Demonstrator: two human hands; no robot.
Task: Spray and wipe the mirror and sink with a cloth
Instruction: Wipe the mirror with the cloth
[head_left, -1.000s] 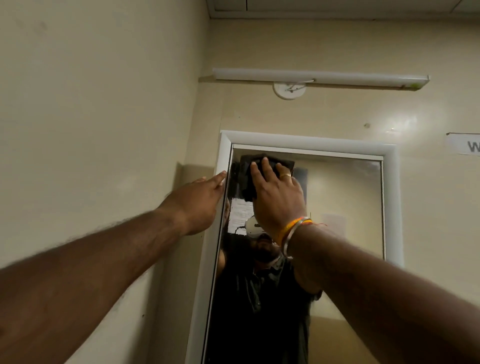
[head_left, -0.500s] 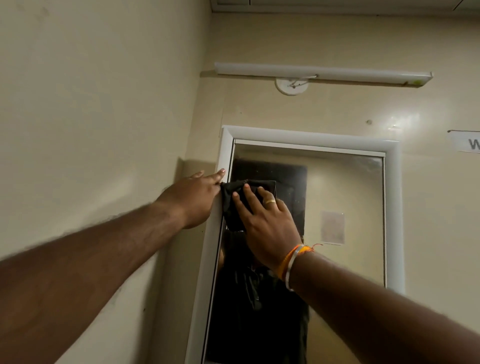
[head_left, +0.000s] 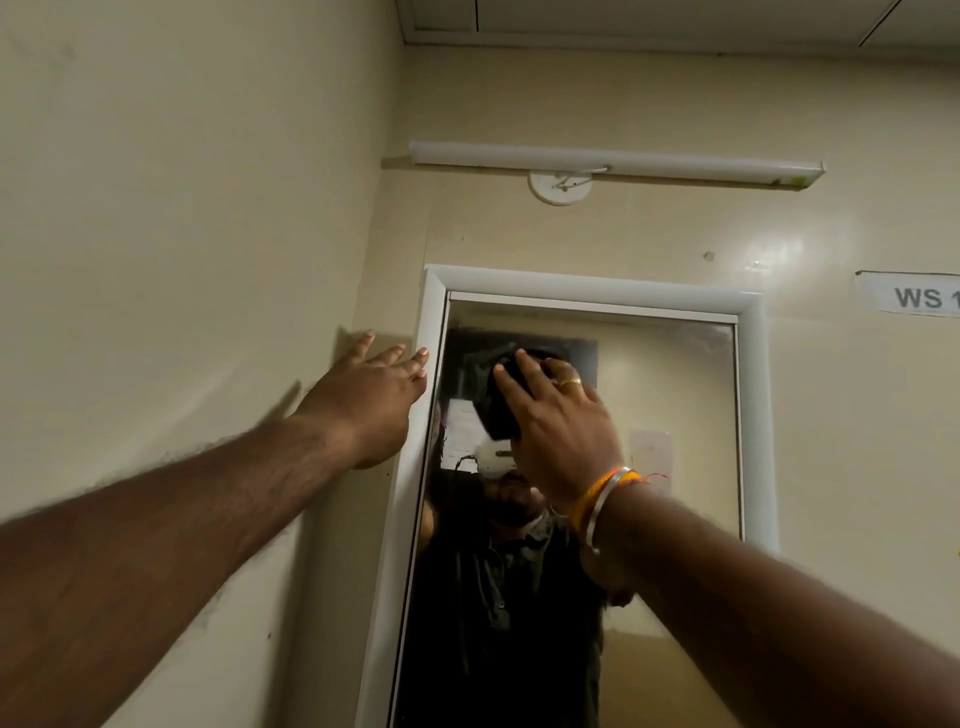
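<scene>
The cloth (head_left: 501, 402) sits in the upper middle of the frame, flat against the glass of the mirror (head_left: 670, 395), under the fingers of the right hand (head_left: 558, 431); the fingers lie straight and spread, pressing rather than gripping, and the dark fabric shows past the fingertips and at the left of the palm; it looks soft and bunched, folded into a rough pad. The left hand (head_left: 371, 402) is just left of it, released, fingers straight, its fingertips at the white frame (head_left: 415, 467) of the mirror and the palm over the wall (head_left: 182, 234); it holds nothing.

The mirror is a tall rectangle with smooth, slightly smeared glass; its frame is glossy white with rounded edges and mitred top corners. A gold ring (head_left: 570, 384) circles one right finger; at the right wrist are an orange band and a metal bangle (head_left: 605, 501). The wall is cream, painted, faintly shiny; above the mirror a long white tube light (head_left: 613, 163) runs across, with a round white fitting (head_left: 560, 188) below it; a paper label (head_left: 909, 293) reading "WS 1" sits at the right edge.
</scene>
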